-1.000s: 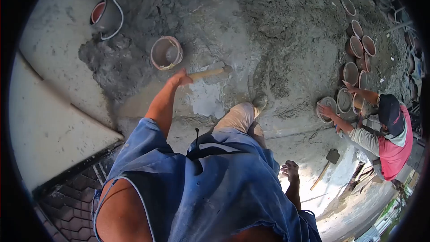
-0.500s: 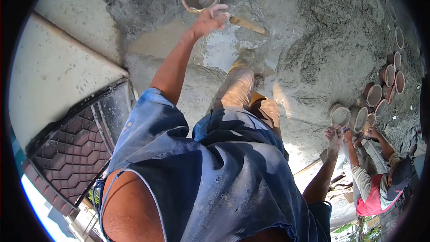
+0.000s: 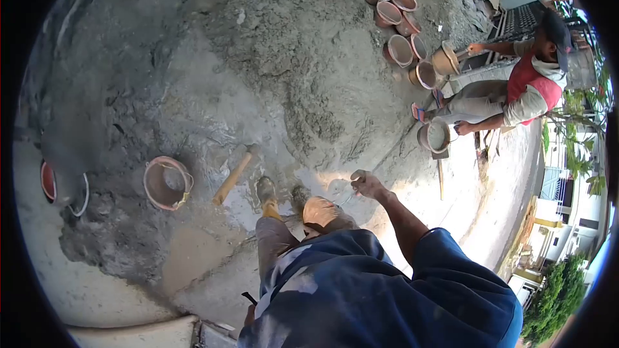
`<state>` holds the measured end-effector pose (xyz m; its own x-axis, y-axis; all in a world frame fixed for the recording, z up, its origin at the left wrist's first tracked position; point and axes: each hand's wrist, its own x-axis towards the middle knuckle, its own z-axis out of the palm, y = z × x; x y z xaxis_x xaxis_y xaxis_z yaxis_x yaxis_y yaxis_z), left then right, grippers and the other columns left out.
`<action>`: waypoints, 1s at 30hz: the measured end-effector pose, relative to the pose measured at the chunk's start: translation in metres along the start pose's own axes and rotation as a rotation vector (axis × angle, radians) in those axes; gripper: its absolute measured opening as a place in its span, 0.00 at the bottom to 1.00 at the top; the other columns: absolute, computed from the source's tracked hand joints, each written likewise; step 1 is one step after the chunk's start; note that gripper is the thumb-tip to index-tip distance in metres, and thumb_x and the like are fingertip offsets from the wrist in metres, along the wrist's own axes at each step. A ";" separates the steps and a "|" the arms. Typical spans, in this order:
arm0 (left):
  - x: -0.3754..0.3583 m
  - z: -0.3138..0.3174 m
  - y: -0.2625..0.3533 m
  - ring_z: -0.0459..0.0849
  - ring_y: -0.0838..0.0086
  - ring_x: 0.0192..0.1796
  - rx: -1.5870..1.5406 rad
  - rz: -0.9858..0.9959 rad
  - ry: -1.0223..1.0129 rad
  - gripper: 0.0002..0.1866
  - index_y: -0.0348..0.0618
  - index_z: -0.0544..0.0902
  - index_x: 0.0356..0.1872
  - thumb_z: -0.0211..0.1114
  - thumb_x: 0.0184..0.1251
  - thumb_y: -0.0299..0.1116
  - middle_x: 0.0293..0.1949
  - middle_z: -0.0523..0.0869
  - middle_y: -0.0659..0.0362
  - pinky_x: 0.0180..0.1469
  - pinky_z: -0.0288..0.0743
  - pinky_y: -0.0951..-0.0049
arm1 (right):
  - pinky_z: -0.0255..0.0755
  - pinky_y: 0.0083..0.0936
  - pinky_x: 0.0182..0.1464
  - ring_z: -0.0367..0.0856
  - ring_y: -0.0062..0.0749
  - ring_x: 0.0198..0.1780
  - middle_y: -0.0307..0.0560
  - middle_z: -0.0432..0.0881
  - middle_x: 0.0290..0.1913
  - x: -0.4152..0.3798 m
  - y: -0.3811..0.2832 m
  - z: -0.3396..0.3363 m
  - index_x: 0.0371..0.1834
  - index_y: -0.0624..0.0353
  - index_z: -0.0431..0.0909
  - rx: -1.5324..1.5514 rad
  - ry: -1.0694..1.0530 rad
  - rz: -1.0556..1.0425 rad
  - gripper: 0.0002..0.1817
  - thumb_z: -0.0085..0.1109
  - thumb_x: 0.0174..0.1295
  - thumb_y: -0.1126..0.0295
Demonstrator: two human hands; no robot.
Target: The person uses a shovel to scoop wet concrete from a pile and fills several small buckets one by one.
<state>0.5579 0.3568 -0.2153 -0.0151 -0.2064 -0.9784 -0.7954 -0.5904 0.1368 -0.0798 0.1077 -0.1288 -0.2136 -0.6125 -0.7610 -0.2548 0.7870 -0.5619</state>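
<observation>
My right hand [image 3: 366, 183] hangs in front of my body over the wet cement floor, fingers loosely curled and apart, with nothing visible in it. Only a bit of my left hand [image 3: 250, 314] shows beside my shirt, low in the view; its fingers are hidden. A small black stub [image 3: 248, 298] sticks out right by it. Ahead of my boots [image 3: 265, 192] a wooden handle [image 3: 232, 179] lies slanted, its upper end at the mortar. To its left stands a bucket [image 3: 149, 183] with a cord on its rim.
A person [image 3: 532, 84] on the right holds one bucket [image 3: 435, 136] low and has a hand at another bucket [image 3: 445, 59]. Several mortar-stained buckets [image 3: 398, 50] stand beside a wide mortar heap [image 3: 290, 45]. A red-rimmed container [image 3: 48, 180] is at far left.
My view has swung right. My left hand has left the bucket's rim and dropped to my side. My right hand has come away from the bucket near the other person, who is now holding it.
</observation>
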 end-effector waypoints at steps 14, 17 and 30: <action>0.001 -0.392 0.330 0.78 0.80 0.31 -0.482 0.484 0.463 0.10 0.54 0.75 0.45 0.53 0.63 0.37 0.33 0.81 0.66 0.31 0.70 0.78 | 0.75 0.28 0.27 0.79 0.33 0.24 0.50 0.78 0.24 -0.117 0.136 0.038 0.34 0.66 0.73 0.380 0.456 0.184 0.09 0.52 0.53 0.71; 0.001 -0.365 0.352 0.79 0.75 0.31 -0.348 0.398 0.357 0.11 0.53 0.75 0.45 0.53 0.63 0.36 0.36 0.81 0.62 0.33 0.72 0.74 | 0.76 0.29 0.29 0.82 0.36 0.25 0.54 0.79 0.24 -0.181 0.209 0.053 0.34 0.68 0.75 0.442 0.605 0.523 0.10 0.49 0.50 0.74; -0.097 -0.217 0.620 0.79 0.70 0.32 0.640 0.450 0.108 0.16 0.43 0.72 0.51 0.54 0.65 0.36 0.37 0.80 0.56 0.34 0.73 0.70 | 0.68 0.26 0.20 0.75 0.29 0.19 0.42 0.75 0.21 -0.208 0.176 0.283 0.28 0.61 0.73 1.538 0.762 0.612 0.04 0.49 0.54 0.74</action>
<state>0.1978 -0.1582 -0.0015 -0.3850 -0.4129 -0.8254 -0.9216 0.1243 0.3677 0.1864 0.3944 -0.1613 -0.3800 0.2070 -0.9015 0.9195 -0.0216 -0.3925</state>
